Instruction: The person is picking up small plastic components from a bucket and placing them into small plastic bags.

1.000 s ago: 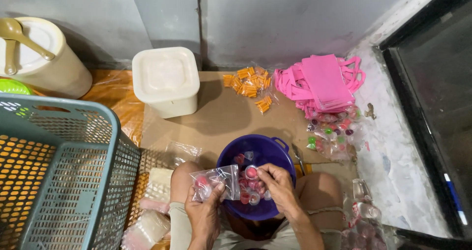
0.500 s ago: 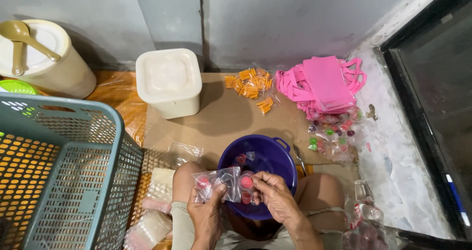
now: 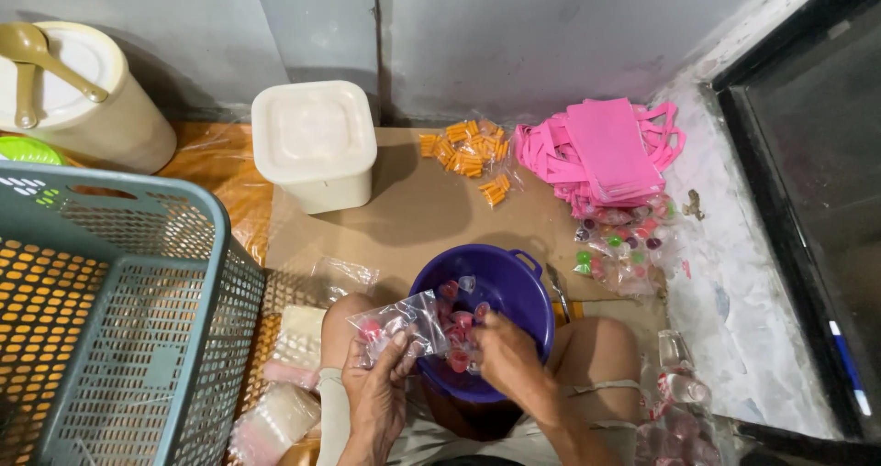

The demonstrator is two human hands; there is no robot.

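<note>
Hands are working over a purple bowl [image 3: 496, 278] sitting between the person's knees at the near edge of the cardboard [image 3: 422, 209]. The left hand [image 3: 378, 385] is pinching a clear bag [image 3: 399, 324] with small cups inside, just left of the bowl. The right hand [image 3: 503, 356] is reaching into the bowl, fingers curled among the cups [image 3: 456, 324]; whether it is grasping one, I cannot tell. A grey basket [image 3: 119, 328] is standing at left.

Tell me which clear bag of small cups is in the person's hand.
The clear bag over the purple bowl's left rim, pinched by the left hand; the others lie beside the pink bags.
</note>
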